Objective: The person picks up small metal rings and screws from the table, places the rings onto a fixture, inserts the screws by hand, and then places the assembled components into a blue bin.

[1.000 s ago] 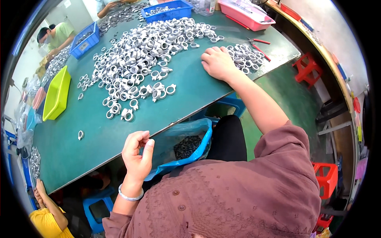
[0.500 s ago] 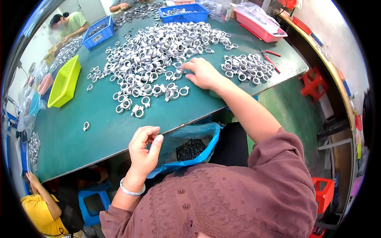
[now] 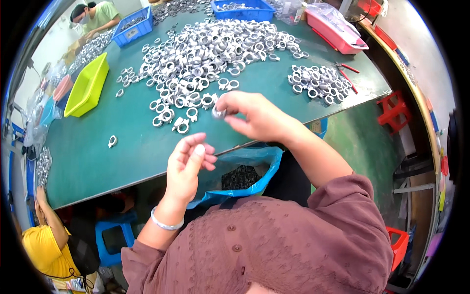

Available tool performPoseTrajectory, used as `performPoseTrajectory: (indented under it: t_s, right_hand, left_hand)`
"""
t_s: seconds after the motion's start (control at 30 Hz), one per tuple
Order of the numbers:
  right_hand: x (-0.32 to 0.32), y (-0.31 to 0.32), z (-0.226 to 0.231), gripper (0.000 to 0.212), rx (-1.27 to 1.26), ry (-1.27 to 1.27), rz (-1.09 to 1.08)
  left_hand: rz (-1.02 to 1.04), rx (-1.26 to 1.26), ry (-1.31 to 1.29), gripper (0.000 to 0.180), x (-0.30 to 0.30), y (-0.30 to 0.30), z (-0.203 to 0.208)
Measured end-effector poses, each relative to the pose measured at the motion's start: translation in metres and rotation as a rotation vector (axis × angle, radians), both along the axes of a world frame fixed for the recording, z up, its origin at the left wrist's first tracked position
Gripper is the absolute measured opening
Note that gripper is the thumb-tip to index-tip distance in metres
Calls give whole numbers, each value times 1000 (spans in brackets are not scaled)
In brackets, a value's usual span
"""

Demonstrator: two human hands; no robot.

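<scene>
With the step in hand seemingly the picking-out of a single part, the left hand point(image 3: 184, 165) is nearest, on the near side of the large heap of rings point(image 3: 210, 54), half open, its fingers loosely curled and nothing visible in it. Beyond, just short of the heap's near edge, the right hand point(image 3: 259, 115) pinches one grey ring point(image 3: 218, 114); a hand-over would call for spreading the left fingers.

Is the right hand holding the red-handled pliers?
No, the right hand holds a grey ring; the red-handled pliers lie on the table.
</scene>
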State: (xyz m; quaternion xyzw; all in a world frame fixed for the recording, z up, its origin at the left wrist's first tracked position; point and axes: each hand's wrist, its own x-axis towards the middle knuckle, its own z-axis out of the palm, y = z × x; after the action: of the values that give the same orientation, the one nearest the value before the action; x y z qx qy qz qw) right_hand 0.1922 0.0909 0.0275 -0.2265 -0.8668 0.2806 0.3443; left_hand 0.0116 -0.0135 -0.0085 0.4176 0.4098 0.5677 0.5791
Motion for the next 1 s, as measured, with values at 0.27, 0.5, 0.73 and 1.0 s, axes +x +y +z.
performPoseTrajectory:
  t_s: [0.27,0.5,0.73,1.0]
  right_hand:
    - [-21,-43,-11,36,-137,173,62]
    - [-27,-46,-27,32,-185,299,88]
    - [-28,-48,-30,28,-163,302,67]
    - [-24,-52,-25,24,-396,297,53]
  left_hand:
    - [-75,-90,-290,16,-6,1,0]
    - [-126,-185,-447,16,-6,-2,-6]
    - [-128,-252,-515,15,-4,-4,-7]
    - [-169,-232,-539,23,-10,-4,-12]
